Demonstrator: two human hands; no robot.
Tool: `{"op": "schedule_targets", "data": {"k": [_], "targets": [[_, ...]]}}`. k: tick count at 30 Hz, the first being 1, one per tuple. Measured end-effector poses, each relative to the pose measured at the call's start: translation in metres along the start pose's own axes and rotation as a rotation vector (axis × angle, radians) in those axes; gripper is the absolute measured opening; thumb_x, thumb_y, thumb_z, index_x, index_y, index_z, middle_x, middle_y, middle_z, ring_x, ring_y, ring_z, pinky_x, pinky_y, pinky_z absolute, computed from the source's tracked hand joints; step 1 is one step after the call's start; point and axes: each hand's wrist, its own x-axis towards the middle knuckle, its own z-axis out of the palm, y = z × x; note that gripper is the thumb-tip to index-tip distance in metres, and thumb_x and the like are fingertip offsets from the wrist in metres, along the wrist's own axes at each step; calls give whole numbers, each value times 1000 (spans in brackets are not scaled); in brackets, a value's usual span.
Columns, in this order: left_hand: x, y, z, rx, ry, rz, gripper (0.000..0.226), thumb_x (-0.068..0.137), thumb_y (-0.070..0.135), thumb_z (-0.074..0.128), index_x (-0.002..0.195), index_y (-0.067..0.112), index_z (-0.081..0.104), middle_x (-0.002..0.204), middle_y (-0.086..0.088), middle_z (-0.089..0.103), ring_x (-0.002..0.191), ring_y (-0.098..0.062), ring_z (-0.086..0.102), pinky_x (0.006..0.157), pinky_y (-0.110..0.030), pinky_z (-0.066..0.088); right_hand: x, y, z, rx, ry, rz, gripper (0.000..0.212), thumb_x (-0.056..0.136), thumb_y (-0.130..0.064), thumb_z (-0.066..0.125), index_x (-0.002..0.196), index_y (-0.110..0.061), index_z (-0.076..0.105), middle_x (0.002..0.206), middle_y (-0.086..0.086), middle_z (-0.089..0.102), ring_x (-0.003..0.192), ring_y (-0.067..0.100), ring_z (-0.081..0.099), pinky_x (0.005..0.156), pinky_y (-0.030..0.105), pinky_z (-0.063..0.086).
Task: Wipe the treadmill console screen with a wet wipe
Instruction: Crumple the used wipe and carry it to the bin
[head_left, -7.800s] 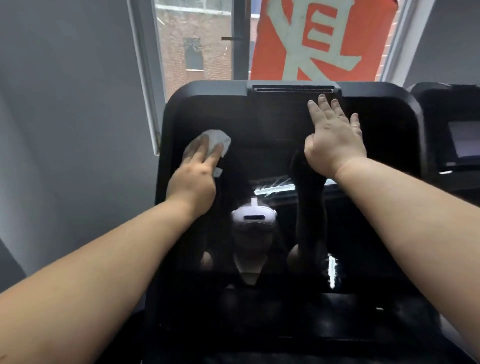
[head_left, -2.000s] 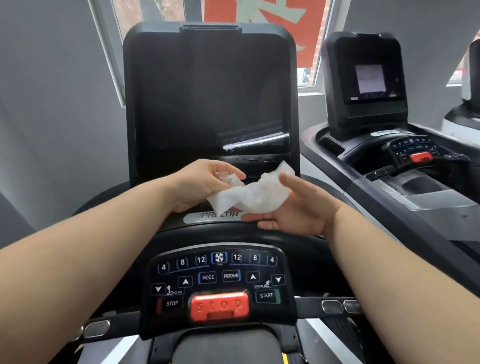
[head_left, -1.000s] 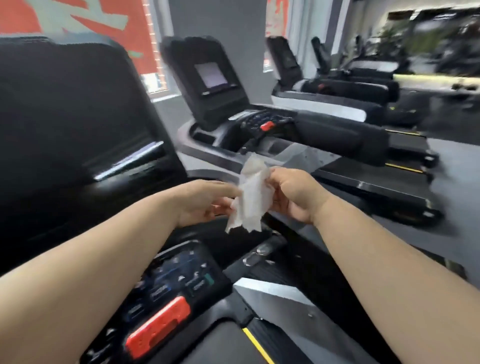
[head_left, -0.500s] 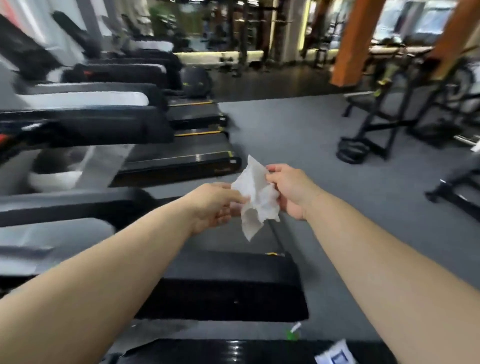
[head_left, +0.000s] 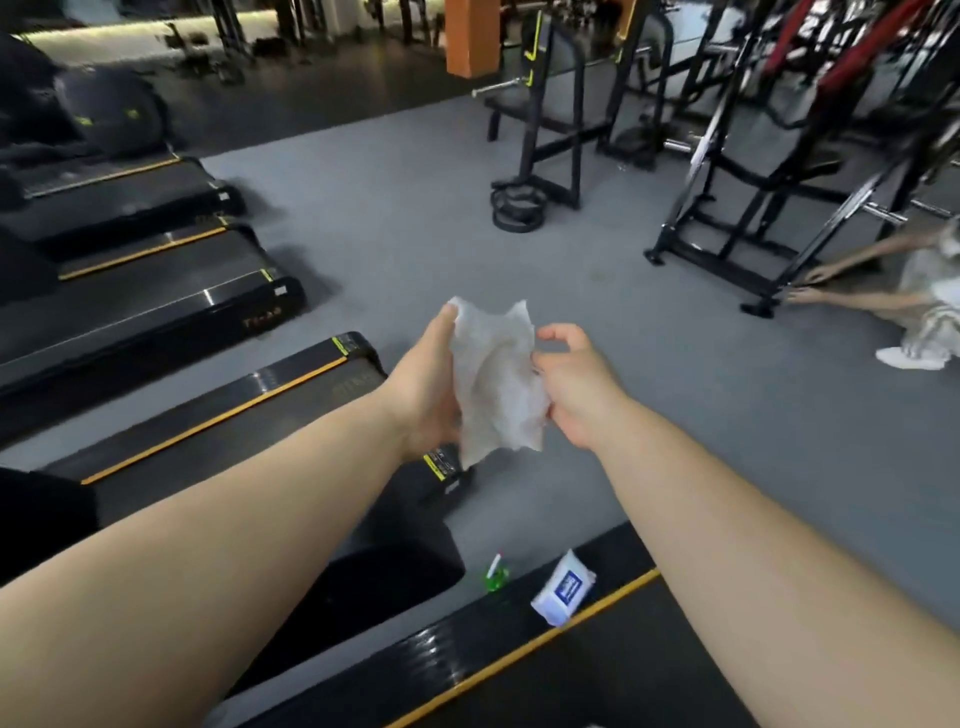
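Hands are out over the gym floor, away from any console, and a crumpled white wet wipe hangs between them, spread in a loose, creased sheet. The bare left grip lies along the wipe's left edge with its fingers running fairly straight up. Its thumb is hidden behind the sheet, so I cannot tell whether it pinches or only props. The bare right grip has curled fingers and nips the wipe's right edge.

Below them is a black treadmill deck with a yellow stripe. A white soft pack of wipes with a blue label lies on the deck's edge, and a small green bottle stands just beside it on the grey rubber floor. More black treadmill decks run off to the left. A black steel weight rack stands well apart to the right, where another person reaches low near its foot.

As for progress, the treadmill console screen is nowhere in view, so its state cannot be checked. My reading is that the person is between passes, or finished and handling a used sheet. If wiping remains, they must turn back to the console and press the wipe to the glass. If it is done, only discarding is left.
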Motion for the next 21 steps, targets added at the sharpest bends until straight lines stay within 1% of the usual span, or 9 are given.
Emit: {"op": "schedule_targets", "data": {"k": [3,6,9,11,13,14,17,18,21], "targets": [[31,0,30,-107,191,33,65,94,62,28,127,14,58,114,-8,70,101,-27,68,89,-41,51,22,-9,-39,12,60,27,34,86,0,48,107,-26,53,74,8,60,60,22,51,51,30,38],[63,3,76,-56,258,30,62,96,57,27,119,12,63,103,-8,74,90,-25,72,72,-36,53,52,-21,-80,-10,93,32,30,86,0,45,101,-25,54,72,7,58,53,20,50,49,26,39],[98,6,128,-77,270,14,70,89,66,35,109,8,68,102,-12,73,90,-29,71,76,-38,52,83,-34,-139,5,47,27,17,90,-7,51,89,-22,60,83,7,63,68,23,60,63,32,46],[126,4,161,3,321,11,54,85,58,52,100,9,69,103,-12,72,86,-29,71,79,-37,53,99,-42,-186,54,-56,23,9,90,-10,59,95,-14,64,92,10,67,79,25,65,73,35,51],[151,-5,195,147,405,52,15,89,30,59,92,15,61,105,-12,68,78,-25,65,73,-32,52,113,-44,-230,33,-139,24,34,82,0,66,114,-12,63,106,11,67,89,24,68,86,37,53],[162,-10,210,194,435,87,11,91,17,57,101,21,54,106,-14,65,77,-24,61,72,-31,50,118,-43,-249,-17,-148,25,47,78,5,66,120,-16,61,113,11,65,96,25,67,92,38,52],[201,-24,237,338,411,143,64,88,8,54,142,36,32,102,-6,64,78,-22,58,73,-35,51,131,-36,-294,-165,-69,33,52,74,6,63,112,-29,64,121,7,59,99,24,65,93,35,50],[216,-28,242,398,395,147,58,87,11,54,139,35,41,95,-5,65,73,-20,59,73,-37,52,134,-34,-307,-180,-30,36,46,76,4,62,107,-29,65,116,6,60,91,23,65,86,33,50],[247,-33,261,546,311,144,12,89,23,59,92,27,70,82,0,64,56,-13,55,53,-22,46,143,-25,-342,-193,53,61,29,80,1,63,99,-20,68,99,9,66,76,21,62,70,31,50]]}}
